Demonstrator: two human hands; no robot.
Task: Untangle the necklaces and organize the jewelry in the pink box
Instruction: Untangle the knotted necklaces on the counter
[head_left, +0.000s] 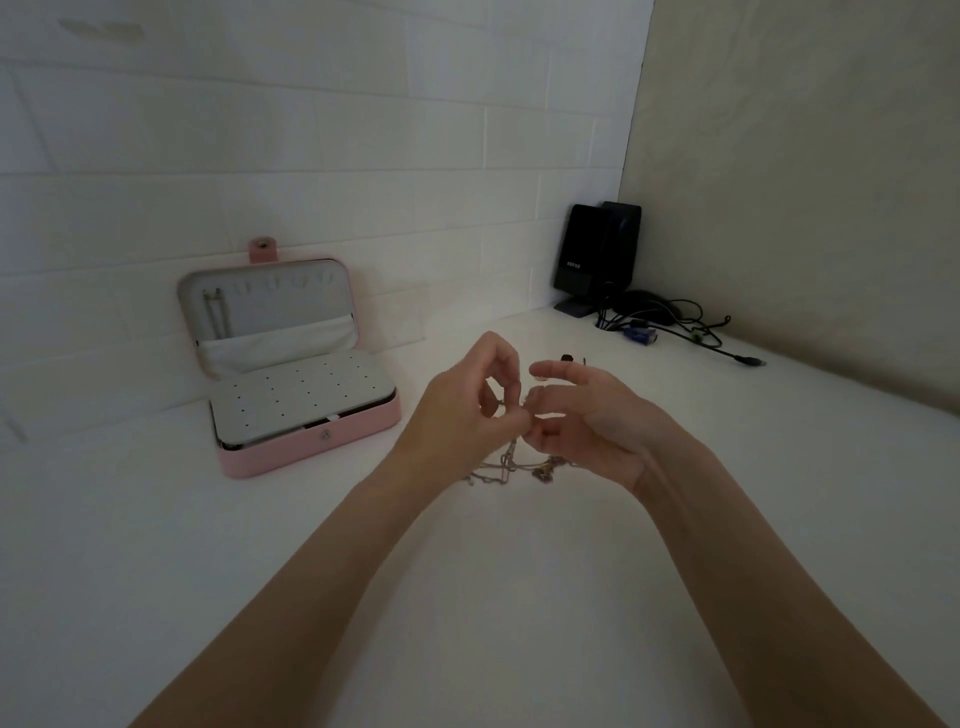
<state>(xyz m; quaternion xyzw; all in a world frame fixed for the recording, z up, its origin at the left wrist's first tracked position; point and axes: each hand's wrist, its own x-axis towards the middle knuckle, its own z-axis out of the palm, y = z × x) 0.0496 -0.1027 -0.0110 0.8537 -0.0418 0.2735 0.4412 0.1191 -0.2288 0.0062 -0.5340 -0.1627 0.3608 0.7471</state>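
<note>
A tangle of thin necklaces (511, 465) hangs from my fingers down onto the white table. My left hand (462, 410) and my right hand (582, 421) meet fingertip to fingertip above it, both pinching the chains. The pink box (311, 447) stands open to the left against the wall, its white perforated tray facing up. A chain (215, 312) hangs from a hook inside its raised lid. A small dark piece of jewelry (567, 358) lies on the table just behind my right hand.
Two black speakers (597, 254) stand in the far right corner, with a heap of black cables (670, 322) and a blue plug (641, 335) beside them. A white brick wall runs behind the table; a beige wall closes the right side.
</note>
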